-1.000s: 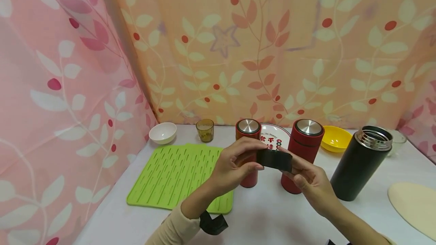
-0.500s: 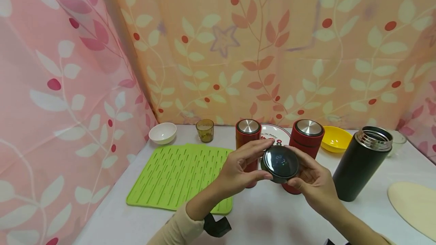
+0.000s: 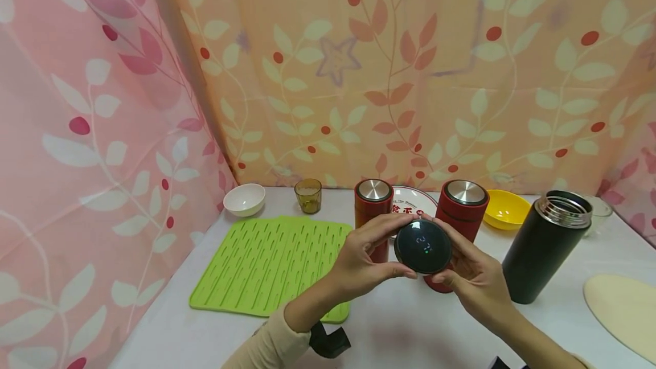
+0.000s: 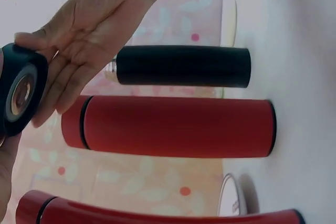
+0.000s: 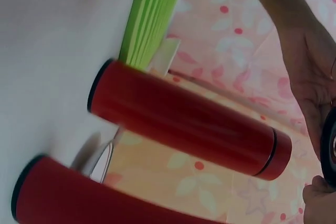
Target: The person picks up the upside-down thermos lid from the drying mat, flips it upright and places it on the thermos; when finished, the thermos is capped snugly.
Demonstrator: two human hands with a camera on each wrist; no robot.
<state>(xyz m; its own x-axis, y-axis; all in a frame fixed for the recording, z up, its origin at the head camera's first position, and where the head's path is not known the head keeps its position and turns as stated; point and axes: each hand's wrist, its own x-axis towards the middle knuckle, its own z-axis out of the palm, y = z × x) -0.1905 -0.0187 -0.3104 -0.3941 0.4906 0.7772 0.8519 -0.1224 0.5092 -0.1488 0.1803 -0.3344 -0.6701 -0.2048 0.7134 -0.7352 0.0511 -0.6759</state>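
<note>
A round black thermos lid (image 3: 423,246) is held up above the table, its glossy top facing the head camera with lit digits on it. My left hand (image 3: 359,258) grips its left edge, thumb below and fingers above. The right hand (image 3: 474,272) holds the opposite edge in the same way. In the left wrist view the lid's underside (image 4: 23,95) shows a metallic round centre. To the right leans into view the black thermos (image 3: 543,249), its steel mouth uncovered. Two red thermoses, a slimmer one (image 3: 373,209) and a wider one (image 3: 461,212), stand capped behind my hands.
A green drying mat (image 3: 266,266) lies on the left. Along the back are a white bowl (image 3: 245,200), an amber glass (image 3: 308,196), a printed plate (image 3: 410,195), a yellow bowl (image 3: 506,209) and a clear glass (image 3: 601,215). A cream board (image 3: 625,312) lies at right.
Both hands have tilted the lid from edge-on until its top faces the head camera. Digits now glow on the top, which showed only reflections half a second ago.
</note>
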